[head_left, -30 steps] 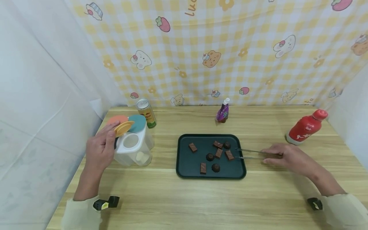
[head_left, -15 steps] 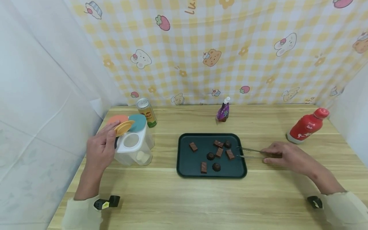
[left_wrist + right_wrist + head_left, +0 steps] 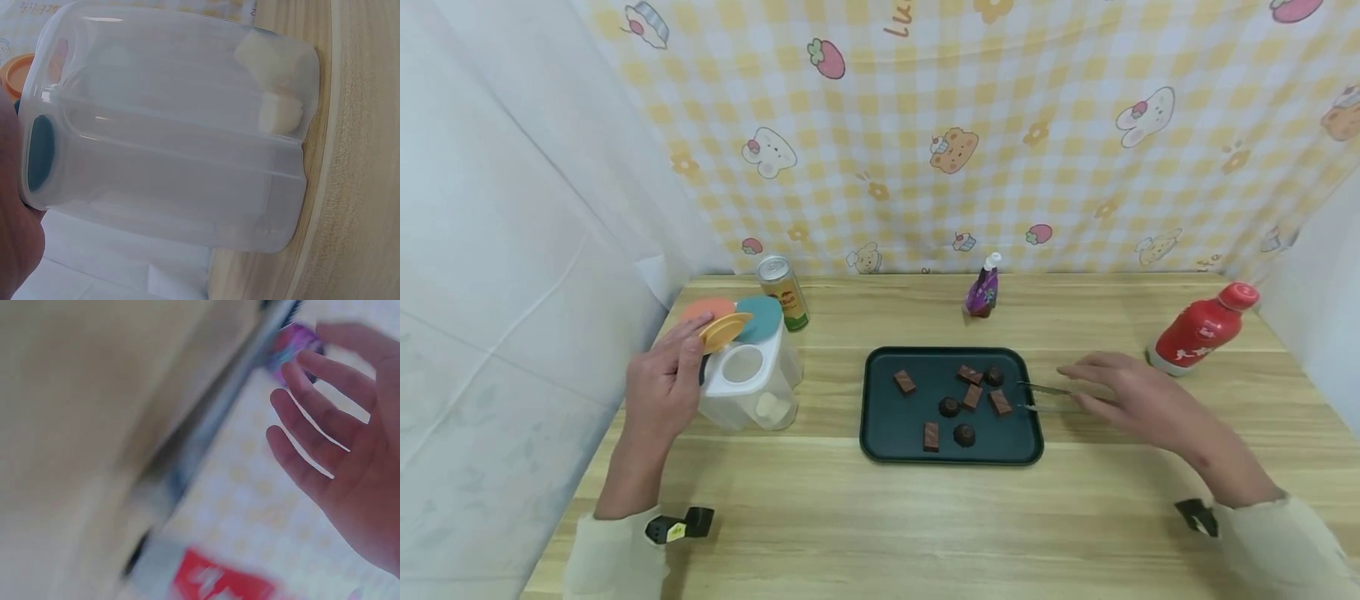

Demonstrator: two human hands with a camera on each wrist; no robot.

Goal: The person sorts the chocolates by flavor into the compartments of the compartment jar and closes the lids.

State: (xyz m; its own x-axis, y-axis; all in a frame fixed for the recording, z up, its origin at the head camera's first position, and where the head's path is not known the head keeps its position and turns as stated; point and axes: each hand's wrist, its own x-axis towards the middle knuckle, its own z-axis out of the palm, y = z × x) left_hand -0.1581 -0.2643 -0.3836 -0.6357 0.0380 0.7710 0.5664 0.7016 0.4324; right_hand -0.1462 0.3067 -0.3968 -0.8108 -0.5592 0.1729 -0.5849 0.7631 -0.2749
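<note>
One checked cloth (image 3: 850, 108) hangs behind the worktop (image 3: 880, 525), apparently as a backdrop; its lettering is cut off at "lu". The dark tray (image 3: 895, 433) lies centrally on the worktop, probably for access from either side. At the left stands the clear container (image 3: 730, 408); beside it, the left grip (image 3: 662, 383) pinches the raised yellow-orange lid (image 3: 725, 332), presumably to uncover the mouth below. The right grip (image 3: 1138, 408) is released, fingers extended over the tongs (image 3: 1047, 388); contact cannot be confirmed. White characters on the red bottle (image 3: 1198, 333) are not reliably legible. The can (image 3: 784, 296) behind the container reads "Bull" in part. The tongs lie with tips over the tray's right rim, seemingly parked within reach. The purple pouch (image 3: 982, 292) has print too small to read. Eight chocolates (image 3: 972, 397) lie on the tray, mostly toward its right.
</note>
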